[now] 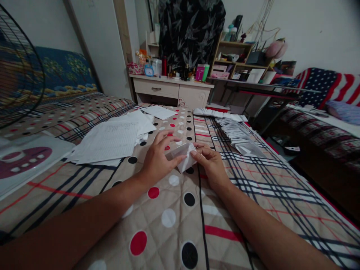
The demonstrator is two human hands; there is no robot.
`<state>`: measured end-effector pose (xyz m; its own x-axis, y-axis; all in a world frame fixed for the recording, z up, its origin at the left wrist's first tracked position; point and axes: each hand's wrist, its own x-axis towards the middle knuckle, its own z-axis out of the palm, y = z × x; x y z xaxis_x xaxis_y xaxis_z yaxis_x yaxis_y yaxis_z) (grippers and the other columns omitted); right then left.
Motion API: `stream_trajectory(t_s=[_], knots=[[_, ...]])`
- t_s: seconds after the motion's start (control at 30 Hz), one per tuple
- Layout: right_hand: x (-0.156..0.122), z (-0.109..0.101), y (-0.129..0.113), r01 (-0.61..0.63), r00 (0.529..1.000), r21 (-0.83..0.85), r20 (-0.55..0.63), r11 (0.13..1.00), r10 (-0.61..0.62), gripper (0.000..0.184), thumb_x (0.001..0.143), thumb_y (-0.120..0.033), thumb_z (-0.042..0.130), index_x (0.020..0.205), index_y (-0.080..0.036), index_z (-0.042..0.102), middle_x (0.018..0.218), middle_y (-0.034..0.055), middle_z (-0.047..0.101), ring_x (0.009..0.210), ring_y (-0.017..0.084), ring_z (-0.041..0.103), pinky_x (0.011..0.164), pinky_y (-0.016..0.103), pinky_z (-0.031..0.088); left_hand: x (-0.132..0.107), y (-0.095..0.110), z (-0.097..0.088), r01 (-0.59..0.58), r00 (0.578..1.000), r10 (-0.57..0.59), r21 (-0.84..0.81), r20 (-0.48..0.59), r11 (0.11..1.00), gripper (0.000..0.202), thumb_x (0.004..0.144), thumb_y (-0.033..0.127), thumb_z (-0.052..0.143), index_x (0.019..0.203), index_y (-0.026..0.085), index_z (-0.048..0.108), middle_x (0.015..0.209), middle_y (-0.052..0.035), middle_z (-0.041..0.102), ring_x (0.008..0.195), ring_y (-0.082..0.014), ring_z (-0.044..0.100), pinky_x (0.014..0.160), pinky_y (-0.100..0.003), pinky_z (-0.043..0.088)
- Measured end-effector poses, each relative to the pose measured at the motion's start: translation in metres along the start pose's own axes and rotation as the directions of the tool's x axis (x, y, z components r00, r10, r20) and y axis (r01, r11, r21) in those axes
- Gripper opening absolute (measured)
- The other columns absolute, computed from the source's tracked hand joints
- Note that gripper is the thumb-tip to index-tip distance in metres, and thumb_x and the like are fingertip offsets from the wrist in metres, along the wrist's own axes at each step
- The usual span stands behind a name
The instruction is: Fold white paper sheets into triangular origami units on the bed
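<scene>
A small piece of folded white paper is held between my two hands, a little above the patterned bedspread. My left hand has its thumb against the near left face of the paper, with the fingers curved over behind it. On the other side, my right hand pinches the paper's right edge between thumb and fingers. Printed sheets of paper lie in a loose pile to the left. Off to the right rests a row of folded white papers, packed closely together.
A plastic-wrapped item with a purple print lies at the left, under a fan. Past the bed stand a white dresser with bottles and boxes, and a desk with a wooden shelf. One single sheet lies farther back.
</scene>
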<state>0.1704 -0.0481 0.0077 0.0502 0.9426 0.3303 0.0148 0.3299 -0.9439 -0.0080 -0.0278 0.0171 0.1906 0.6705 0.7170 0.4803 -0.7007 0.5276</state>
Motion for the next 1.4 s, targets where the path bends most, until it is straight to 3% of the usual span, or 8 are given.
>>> stream_trajectory(t_s=[0.1,0.23,0.37,0.6,0.93,1.07,1.2,1.4], knots=[[-0.001,0.001,-0.001,0.006,1.0,-0.015,0.003,1.0,-0.005,0.019,0.076,-0.035,0.072,0.062,-0.021,0.069,0.108,0.006,0.062,0.104,0.023,0.057,0.088,0.036,0.044,0.0,0.003,-0.002,-0.13,0.991,0.131,0.053,-0.019,0.99,0.016,0.075,0.016,0.071,0.09,0.02,0.066,0.106,-0.007,0.062,0.105,-0.0212,0.059,0.092,-0.038,0.05],[-0.001,0.004,-0.002,0.039,0.999,-0.06,-0.014,0.997,-0.04,0.021,0.076,-0.039,0.071,0.066,-0.021,0.07,0.104,0.0069,0.063,0.098,0.023,0.058,0.08,0.035,0.046,-0.002,0.003,0.0,-0.182,0.983,0.182,0.034,0.011,0.983,0.011,0.079,0.011,0.065,0.086,0.019,0.066,0.093,-0.0053,0.065,0.093,-0.0188,0.063,0.083,-0.034,0.052],[-0.001,0.006,-0.004,0.125,0.991,-0.116,-0.031,0.985,-0.129,0.019,0.078,-0.034,0.07,0.064,-0.022,0.071,0.096,0.0064,0.066,0.098,0.023,0.058,0.091,0.038,0.042,-0.001,0.004,0.001,-0.176,0.984,0.176,0.012,-0.008,0.984,0.008,0.08,0.011,0.064,0.082,0.018,0.067,0.09,-0.0053,0.067,0.087,-0.0171,0.064,0.073,-0.029,0.052],[-0.002,0.009,-0.009,0.107,0.993,-0.137,-0.043,0.985,-0.114,0.022,0.077,-0.031,0.07,0.058,-0.021,0.066,0.09,0.0057,0.067,0.092,0.022,0.06,0.088,0.037,0.043,0.001,0.011,0.0,-0.082,0.995,0.079,-0.037,-0.069,0.996,0.006,0.079,0.013,0.064,0.074,0.017,0.066,0.083,-0.0049,0.068,0.077,-0.0142,0.063,0.052,-0.021,0.044],[-0.003,0.012,-0.009,0.108,0.987,-0.194,-0.095,0.975,-0.128,0.015,0.076,-0.03,0.068,0.065,-0.021,0.066,0.078,0.0034,0.066,0.078,0.02,0.059,0.078,0.034,0.045,-0.003,0.011,0.002,-0.229,0.973,0.229,-0.009,-0.043,0.973,0.007,0.079,0.011,0.063,0.077,0.018,0.066,0.088,-0.0056,0.067,0.085,-0.0167,0.064,0.078,-0.031,0.052],[-0.004,0.013,-0.01,0.123,0.987,-0.215,-0.075,0.969,-0.142,0.015,0.075,-0.028,0.067,0.063,-0.02,0.064,0.077,0.0034,0.065,0.075,0.019,0.057,0.074,0.032,0.044,-0.001,0.011,0.001,-0.213,0.976,0.211,-0.02,-0.059,0.977,0.007,0.078,0.012,0.065,0.078,0.019,0.068,0.096,-0.0067,0.067,0.093,-0.018,0.063,0.083,-0.033,0.052],[-0.003,0.011,-0.012,0.203,0.978,-0.199,-0.01,0.959,-0.209,0.02,0.078,-0.027,0.067,0.06,-0.021,0.061,0.086,0.0039,0.067,0.084,0.02,0.059,0.08,0.034,0.045,0.003,0.007,0.0,-0.174,0.985,0.174,-0.07,-0.016,0.982,0.005,0.082,0.019,0.066,0.079,0.021,0.071,0.101,-0.0065,0.07,0.098,-0.0201,0.063,0.091,-0.039,0.049],[-0.004,0.007,-0.013,0.29,0.955,-0.16,0.107,0.943,-0.276,0.018,0.086,-0.029,0.063,0.07,-0.023,0.067,0.098,0.0043,0.066,0.098,0.022,0.06,0.092,0.037,0.042,0.007,0.007,-0.001,0.152,0.987,-0.133,-0.238,0.091,0.959,0.017,0.077,0.029,0.074,0.089,0.018,0.069,0.087,-0.003,0.073,0.082,-0.0163,0.067,0.079,-0.029,0.053]])
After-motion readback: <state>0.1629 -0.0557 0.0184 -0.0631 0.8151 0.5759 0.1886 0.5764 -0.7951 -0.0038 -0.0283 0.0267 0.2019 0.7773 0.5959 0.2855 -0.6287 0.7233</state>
